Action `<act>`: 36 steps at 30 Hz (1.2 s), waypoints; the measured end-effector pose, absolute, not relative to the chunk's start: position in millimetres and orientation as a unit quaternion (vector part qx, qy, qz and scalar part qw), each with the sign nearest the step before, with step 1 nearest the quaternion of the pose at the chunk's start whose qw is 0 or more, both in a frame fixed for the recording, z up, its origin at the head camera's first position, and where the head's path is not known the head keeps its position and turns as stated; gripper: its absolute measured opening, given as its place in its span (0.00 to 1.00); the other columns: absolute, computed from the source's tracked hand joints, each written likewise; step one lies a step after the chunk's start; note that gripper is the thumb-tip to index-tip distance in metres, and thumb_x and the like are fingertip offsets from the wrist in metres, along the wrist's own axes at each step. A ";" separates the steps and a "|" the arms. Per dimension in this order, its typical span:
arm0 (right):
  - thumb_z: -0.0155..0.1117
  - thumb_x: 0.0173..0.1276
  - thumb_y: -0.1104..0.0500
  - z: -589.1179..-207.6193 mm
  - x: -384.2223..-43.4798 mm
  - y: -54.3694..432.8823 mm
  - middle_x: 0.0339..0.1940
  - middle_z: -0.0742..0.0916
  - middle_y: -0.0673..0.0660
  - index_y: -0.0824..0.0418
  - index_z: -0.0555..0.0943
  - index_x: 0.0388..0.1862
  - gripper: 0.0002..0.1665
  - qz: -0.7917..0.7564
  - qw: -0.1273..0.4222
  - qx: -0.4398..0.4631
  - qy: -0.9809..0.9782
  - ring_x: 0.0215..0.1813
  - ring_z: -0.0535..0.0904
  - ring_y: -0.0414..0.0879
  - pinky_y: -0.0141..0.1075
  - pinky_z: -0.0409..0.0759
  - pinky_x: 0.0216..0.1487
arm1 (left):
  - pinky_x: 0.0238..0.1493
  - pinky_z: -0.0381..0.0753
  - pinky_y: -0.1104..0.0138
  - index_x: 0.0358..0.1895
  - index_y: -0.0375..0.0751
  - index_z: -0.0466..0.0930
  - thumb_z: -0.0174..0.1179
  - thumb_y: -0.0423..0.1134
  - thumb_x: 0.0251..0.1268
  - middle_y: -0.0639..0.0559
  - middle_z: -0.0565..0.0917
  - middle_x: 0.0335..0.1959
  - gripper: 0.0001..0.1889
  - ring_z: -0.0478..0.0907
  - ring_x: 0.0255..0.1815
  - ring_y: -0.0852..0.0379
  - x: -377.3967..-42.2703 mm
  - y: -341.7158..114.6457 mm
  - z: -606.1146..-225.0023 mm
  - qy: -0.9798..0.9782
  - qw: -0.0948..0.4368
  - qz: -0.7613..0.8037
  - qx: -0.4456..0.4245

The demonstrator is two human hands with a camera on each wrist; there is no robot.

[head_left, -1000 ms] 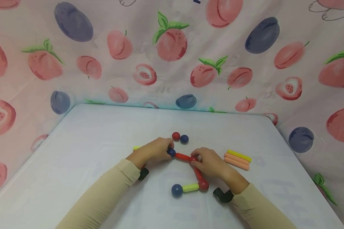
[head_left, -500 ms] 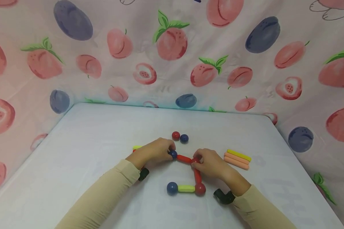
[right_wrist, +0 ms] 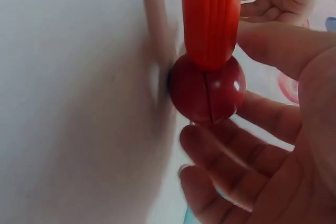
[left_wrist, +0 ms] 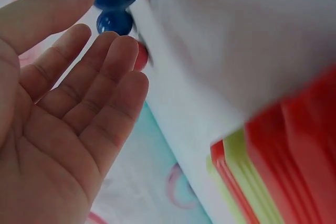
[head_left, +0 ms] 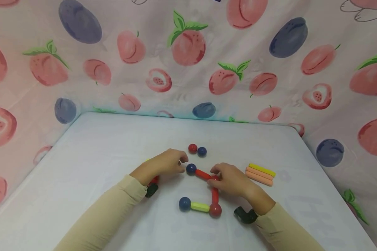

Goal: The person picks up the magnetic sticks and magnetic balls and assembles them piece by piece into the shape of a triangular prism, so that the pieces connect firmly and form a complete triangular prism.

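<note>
A chain of toy balls and sticks lies on the white table. My right hand (head_left: 230, 177) pinches its corner red ball (right_wrist: 207, 93) between thumb and fingers. From that ball one red stick (head_left: 202, 174) runs to a blue ball (head_left: 191, 169). Another red stick (head_left: 215, 196) leads toward me to a second red ball (head_left: 215, 210), joined by a yellow-green stick (head_left: 200, 207) to a larger-looking blue ball (head_left: 184, 204). Just left of the far blue ball, my left hand (head_left: 166, 162) is apart from it, fingers loosely bent and holding nothing.
Beyond the hands sit a loose red ball (head_left: 193, 148) and a blue ball (head_left: 202, 151). Yellow and orange sticks (head_left: 260, 174) lie side by side at right. Red and yellow-green sticks (left_wrist: 236, 166) lie under my left forearm, partly hidden in the head view.
My left hand has let go of the far blue ball and drawn back left. The chain's near end has swung left, while my right hand stays at the corner ball.
</note>
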State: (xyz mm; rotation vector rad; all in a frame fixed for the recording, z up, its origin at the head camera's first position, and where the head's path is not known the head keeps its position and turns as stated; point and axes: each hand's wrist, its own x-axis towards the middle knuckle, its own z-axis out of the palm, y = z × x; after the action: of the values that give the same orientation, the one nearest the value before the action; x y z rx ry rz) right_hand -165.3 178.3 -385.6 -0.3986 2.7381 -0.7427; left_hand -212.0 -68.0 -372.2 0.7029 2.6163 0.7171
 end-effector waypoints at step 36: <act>0.71 0.66 0.52 -387.1 -175.6 172.6 0.60 0.82 0.56 0.56 0.75 0.69 0.33 -0.232 0.121 -0.149 0.954 0.51 0.78 0.48 0.45 0.82 0.52 | 0.49 0.80 0.58 0.40 0.43 0.84 0.71 0.30 0.57 0.58 0.81 0.36 0.09 0.77 0.41 0.56 -141.3 -167.9 -371.6 0.944 0.133 0.218 0.209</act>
State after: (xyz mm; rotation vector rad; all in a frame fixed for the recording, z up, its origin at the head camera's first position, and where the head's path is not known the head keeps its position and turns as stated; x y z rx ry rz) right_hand -175.6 172.6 -387.1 -0.4344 2.7848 -0.6789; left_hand -141.3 -167.9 -371.6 0.6059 2.7383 0.6338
